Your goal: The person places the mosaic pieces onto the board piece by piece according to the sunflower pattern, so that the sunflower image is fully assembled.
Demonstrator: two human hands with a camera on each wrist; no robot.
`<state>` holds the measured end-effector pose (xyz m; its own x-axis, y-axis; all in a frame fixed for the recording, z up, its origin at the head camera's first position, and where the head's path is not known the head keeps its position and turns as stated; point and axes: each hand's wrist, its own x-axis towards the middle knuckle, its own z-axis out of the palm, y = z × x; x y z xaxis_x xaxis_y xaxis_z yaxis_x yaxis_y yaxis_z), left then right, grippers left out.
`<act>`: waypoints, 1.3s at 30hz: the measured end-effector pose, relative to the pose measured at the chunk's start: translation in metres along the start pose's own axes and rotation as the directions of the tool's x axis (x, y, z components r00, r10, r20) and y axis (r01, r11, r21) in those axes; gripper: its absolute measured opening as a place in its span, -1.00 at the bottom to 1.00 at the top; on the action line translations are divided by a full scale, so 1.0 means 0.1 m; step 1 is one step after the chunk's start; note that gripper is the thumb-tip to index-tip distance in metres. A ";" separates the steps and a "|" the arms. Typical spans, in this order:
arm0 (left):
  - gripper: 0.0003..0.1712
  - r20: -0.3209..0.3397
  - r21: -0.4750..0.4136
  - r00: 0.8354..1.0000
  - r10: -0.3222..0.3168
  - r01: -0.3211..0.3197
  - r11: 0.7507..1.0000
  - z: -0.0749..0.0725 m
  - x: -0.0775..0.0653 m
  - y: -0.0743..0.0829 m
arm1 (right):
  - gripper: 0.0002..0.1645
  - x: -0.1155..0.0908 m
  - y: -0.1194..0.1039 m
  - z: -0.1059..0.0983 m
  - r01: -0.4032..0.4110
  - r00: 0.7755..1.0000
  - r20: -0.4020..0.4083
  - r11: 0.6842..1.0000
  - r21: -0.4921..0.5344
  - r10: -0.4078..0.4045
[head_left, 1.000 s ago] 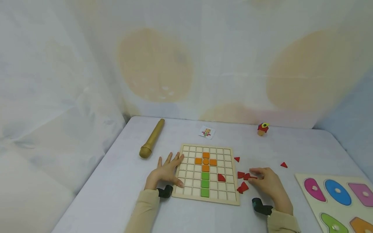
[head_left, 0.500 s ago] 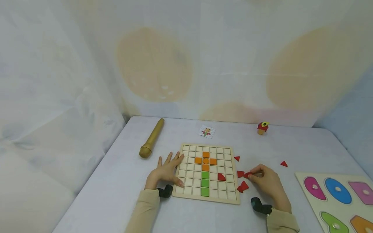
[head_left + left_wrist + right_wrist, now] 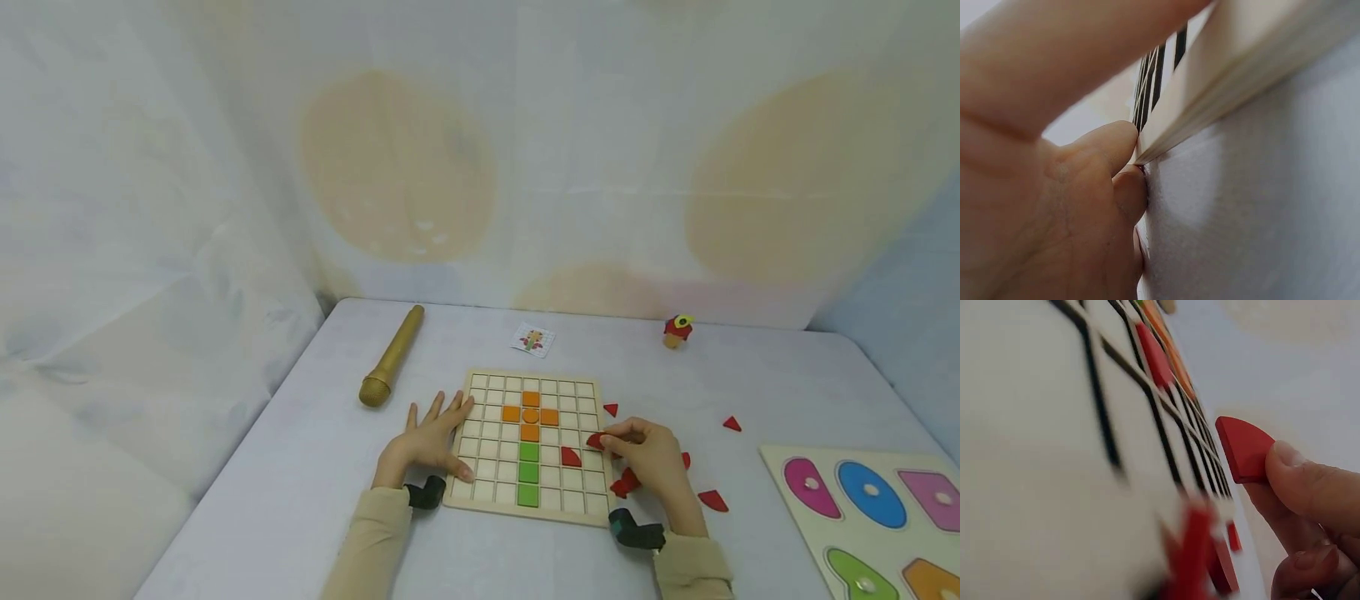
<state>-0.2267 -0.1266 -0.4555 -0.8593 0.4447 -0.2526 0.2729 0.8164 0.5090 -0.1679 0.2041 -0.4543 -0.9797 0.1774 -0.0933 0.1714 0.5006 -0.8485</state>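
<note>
My right hand [image 3: 651,457] pinches a red quarter-circle tile [image 3: 1245,450] between thumb and fingers, over the right edge of a wooden grid board [image 3: 480,492]. My left hand [image 3: 429,443] lies with spread fingers along the board's left edge, thumb and fingertips on its rim. On the board, orange tiles [image 3: 531,399] surround an orange round tile [image 3: 531,416], with a column of green tiles [image 3: 528,472] below. Another red quarter-circle tile [image 3: 571,457] sits in a cell right of the green column.
Loose red pieces [image 3: 628,480] lie right of the board, partly behind my right hand; one red piece [image 3: 713,501] is near my wrist. A pattern card [image 3: 533,340], gold microphone [image 3: 392,357], small parrot figure [image 3: 677,331] and shape puzzle board [image 3: 847,500] lie around.
My right hand has picked up a red quarter-circle tile from beside the board and moved left with it to the board's right edge. The left hand has stayed put.
</note>
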 end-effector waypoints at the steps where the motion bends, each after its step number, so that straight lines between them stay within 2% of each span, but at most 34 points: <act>1: 0.43 0.002 -0.003 1.000 0.001 -0.001 1.000 0.00 0.00 0.00 | -0.83 0.00 -0.04 0.06 0.018 1.000 0.013 1.000 -0.001 -0.018; 5: 0.43 0.005 -0.006 1.000 0.000 0.000 1.000 0.00 0.00 0.00 | -0.91 -0.03 -0.17 0.27 0.077 0.996 0.047 0.997 -0.020 -0.076; 10: 0.43 0.002 -0.005 1.000 0.003 -0.003 1.000 -0.01 -0.01 0.01 | -0.96 -0.05 -0.26 0.44 0.101 0.993 0.065 0.994 -0.041 -0.098; 14: 0.43 0.001 -0.011 1.000 0.007 -0.007 1.000 -0.01 -0.01 0.02 | -0.94 -0.06 -0.27 0.51 0.101 0.993 0.066 0.991 -0.086 -0.096; 20: 0.43 0.001 -0.006 1.000 0.002 -0.002 1.000 -0.01 0.00 0.01 | -0.92 -0.06 -0.27 0.55 0.138 0.989 0.085 0.964 -0.226 -0.122; 23: 0.42 0.000 -0.003 1.000 -0.003 0.003 1.000 0.00 -0.01 0.01 | -0.92 -0.05 -0.26 0.55 0.166 0.984 0.101 0.956 -0.241 -0.145; 27: 0.42 -0.002 0.000 1.000 -0.007 0.007 1.000 0.00 -0.01 0.01 | -0.87 -0.03 -0.20 0.46 0.166 0.983 0.105 0.970 -0.175 -0.150; 31: 0.43 0.001 -0.007 1.000 -0.004 0.004 1.000 0.00 0.00 0.00 | -0.72 0.01 -0.11 0.25 0.112 0.993 0.039 0.991 -0.078 -0.109; 34: 0.43 0.009 -0.007 1.000 -0.002 0.002 1.000 0.00 0.00 0.00 | -0.64 0.03 -0.01 0.05 0.063 0.998 -0.002 0.991 -0.115 -0.064; 39: 0.44 0.010 -0.012 1.000 0.007 -0.007 1.000 0.00 -0.01 -0.01 | -0.56 0.02 0.13 -0.18 0.016 0.999 0.039 0.975 -0.220 -0.008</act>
<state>-0.2262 -0.1279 -0.4563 -0.8530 0.4540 -0.2574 0.2734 0.8089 0.5205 -0.1658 0.2263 -0.4556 -0.9843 0.1403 -0.1069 0.1742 0.6777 -0.7144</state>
